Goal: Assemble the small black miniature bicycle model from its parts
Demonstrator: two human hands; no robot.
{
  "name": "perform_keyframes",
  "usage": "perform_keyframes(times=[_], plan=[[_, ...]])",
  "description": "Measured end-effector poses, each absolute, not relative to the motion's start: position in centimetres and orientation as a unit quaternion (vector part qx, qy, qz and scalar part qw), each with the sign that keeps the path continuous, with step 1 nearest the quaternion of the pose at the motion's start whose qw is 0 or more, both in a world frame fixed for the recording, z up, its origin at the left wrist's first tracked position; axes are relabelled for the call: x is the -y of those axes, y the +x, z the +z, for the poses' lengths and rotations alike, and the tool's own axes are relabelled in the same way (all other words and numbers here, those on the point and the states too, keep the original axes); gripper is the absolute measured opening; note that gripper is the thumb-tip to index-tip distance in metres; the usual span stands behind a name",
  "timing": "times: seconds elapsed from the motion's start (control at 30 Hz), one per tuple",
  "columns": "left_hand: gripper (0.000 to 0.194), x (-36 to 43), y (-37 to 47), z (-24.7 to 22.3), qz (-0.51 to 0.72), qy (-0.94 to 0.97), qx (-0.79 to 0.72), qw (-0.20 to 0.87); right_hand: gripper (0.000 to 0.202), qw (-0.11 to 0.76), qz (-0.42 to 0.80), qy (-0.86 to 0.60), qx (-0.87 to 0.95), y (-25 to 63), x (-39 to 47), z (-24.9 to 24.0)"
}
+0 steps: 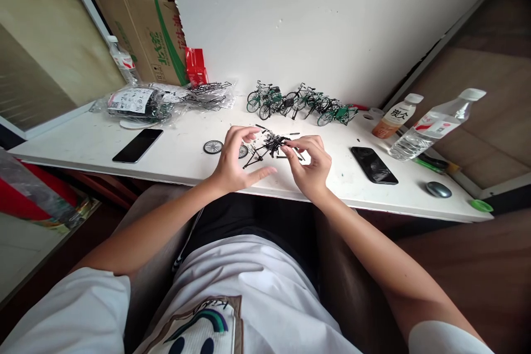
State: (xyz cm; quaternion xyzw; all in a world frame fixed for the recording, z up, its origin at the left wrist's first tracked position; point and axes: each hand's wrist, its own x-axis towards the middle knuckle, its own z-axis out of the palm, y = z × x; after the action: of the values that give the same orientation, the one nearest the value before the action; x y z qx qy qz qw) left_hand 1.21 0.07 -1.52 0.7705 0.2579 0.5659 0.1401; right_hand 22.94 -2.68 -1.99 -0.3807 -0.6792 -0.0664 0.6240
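Small black model bicycle parts (271,142) lie in a loose pile on the white table between my hands. My left hand (237,160) is open at the left of the pile, thumb and fingers wide apart, with nothing between them. My right hand (309,163) is at the pile's right edge, its thumb and index finger pinched on a small dark part too small to name. A black spoked wheel (213,147) lies flat to the left of my left hand; a second wheel (243,151) is partly hidden behind that hand.
A row of model bicycles (302,100) stands near the wall. Plastic-wrapped parts (136,102) and a phone (138,145) are at left. Another phone (374,165), a brown drink bottle (397,116), a clear bottle (435,126) and a dark rounded object (438,189) are at right.
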Motion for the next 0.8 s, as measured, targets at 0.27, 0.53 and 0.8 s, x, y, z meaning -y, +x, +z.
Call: perform_keyframes(times=[0.27, 0.53, 0.8], plan=[[0.040, -0.6, 1.3, -1.4, 0.522, 0.771, -0.336, 0.142, 0.019, 0.595, -0.021, -0.361, 0.718, 20.6, 1.2, -0.7], [0.017, -2.4, -0.3, -0.2, 0.588, 0.674, -0.378, 0.238, 0.037, 0.570, 0.070, -0.380, 0.725, 17.7, -1.2, 1.7], [0.023, -5.1, -2.4, -0.1, 0.630, 0.627, -0.400, 0.226, 0.054, 0.573, 0.092, -0.463, 0.670, 19.8, -5.0, 0.4]])
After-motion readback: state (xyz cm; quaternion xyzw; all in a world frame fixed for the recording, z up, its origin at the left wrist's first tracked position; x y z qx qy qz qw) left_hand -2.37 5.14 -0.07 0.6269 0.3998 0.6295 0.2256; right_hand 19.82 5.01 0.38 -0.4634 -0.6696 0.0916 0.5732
